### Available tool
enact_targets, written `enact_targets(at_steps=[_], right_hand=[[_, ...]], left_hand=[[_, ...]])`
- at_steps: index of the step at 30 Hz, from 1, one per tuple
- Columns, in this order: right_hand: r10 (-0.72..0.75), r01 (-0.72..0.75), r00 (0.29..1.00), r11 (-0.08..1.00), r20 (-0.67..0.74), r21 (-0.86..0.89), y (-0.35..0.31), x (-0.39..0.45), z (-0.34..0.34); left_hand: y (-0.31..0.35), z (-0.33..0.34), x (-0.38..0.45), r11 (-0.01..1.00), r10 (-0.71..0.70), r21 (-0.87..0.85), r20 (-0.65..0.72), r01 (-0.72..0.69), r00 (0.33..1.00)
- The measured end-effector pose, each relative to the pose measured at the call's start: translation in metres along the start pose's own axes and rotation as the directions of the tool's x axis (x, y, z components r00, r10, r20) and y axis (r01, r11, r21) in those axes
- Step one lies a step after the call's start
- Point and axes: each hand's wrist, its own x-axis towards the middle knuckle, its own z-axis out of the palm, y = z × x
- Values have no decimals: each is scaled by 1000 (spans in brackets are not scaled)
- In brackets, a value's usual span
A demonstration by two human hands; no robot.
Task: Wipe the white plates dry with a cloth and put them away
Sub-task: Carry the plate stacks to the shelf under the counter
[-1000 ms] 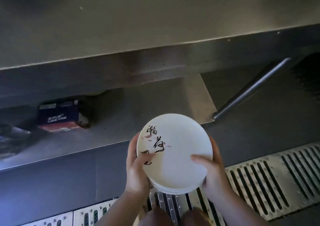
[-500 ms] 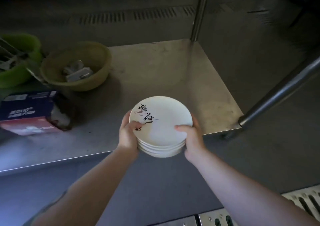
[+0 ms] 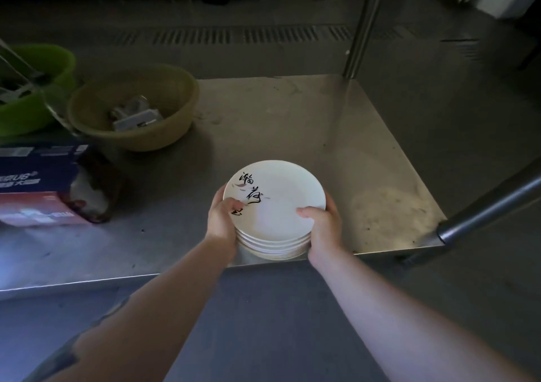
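Your left hand [image 3: 221,220] grips the plates' [image 3: 275,203] left rim, thumb curled over the top; your right hand [image 3: 323,223] clamps the opposite side likewise, steadying the stack just over the shelf's [image 3: 292,124] near edge, probably to set it down. Since half a second ago, it has dropped closer to the shelf.

on the steel shelf [image 3: 292,124] in front of you sits a tan basin [image 3: 131,109] with a small grey-white object inside that you can't make out. a green basin [image 3: 32,88] stands just beside it on the left. nearer you lies a blue and red box [image 3: 38,182]. upright metal posts [image 3: 366,21] rise at the shelf's right corners.
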Motion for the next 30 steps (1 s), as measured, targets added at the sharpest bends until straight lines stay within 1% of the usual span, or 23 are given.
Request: enact_targets(at_steps=[4,6,8,10,13,14,15,17,19,21,22,23,24,25,26,28,30], right_hand=[[-39,40,998,999,-40,23,2,25,14],[-52,54,997,998,-62,26,1,37,19],[-59,59,997,998,-51,-4,-2,48,22],[-68,67,998,995,-14,-78,-8,59,23],[-76,80,997,964,27,-253,-19,70,21],[-81,84,996,940,22,-332,-21,72,20],[-96,95,995,904,17,-417,-22,71,19],[-151,133,988,784,21,-607,-28,60,15],[-168,133,985,586,42,-799,-43,40,10],[-144,132,985,301,92,-944,-66,11,4],[-141,155,981,146,134,-977,-78,-4,3],[-144,191,971,5,188,-982,-92,-19,4],[-141,223,962,-93,234,-970,-105,-34,5],[-126,243,956,-155,263,-958,-119,-50,8],[-111,253,954,-192,277,-948,-134,-66,11],[-64,260,957,-230,282,-938,-164,-101,19],[-19,277,956,-257,291,-926,-195,-140,26]], left_hand=[[9,11,27,1000,-15,3,-64,15,998],[13,19,39,999,9,52,-78,-5,997],[20,24,50,992,20,129,-60,-12,998],[25,25,63,975,14,221,-31,-7,999],[29,28,73,940,37,340,-6,-33,999],[29,27,72,912,71,406,-5,-63,997],[30,27,68,857,116,504,5,-102,993],[35,22,54,685,183,709,55,-167,982],[48,18,34,468,208,860,115,-202,971],[70,17,4,236,202,949,164,-211,965],[82,21,-13,137,197,964,199,-228,960],[95,27,-32,74,192,965,235,-253,953],[107,33,-49,41,177,959,268,-279,947],[120,38,-69,16,160,954,292,-299,943],[131,43,-87,-9,149,949,313,-316,938],[152,50,-124,-53,130,935,353,-349,926],[176,54,-160,-64,89,934,357,-353,930]])
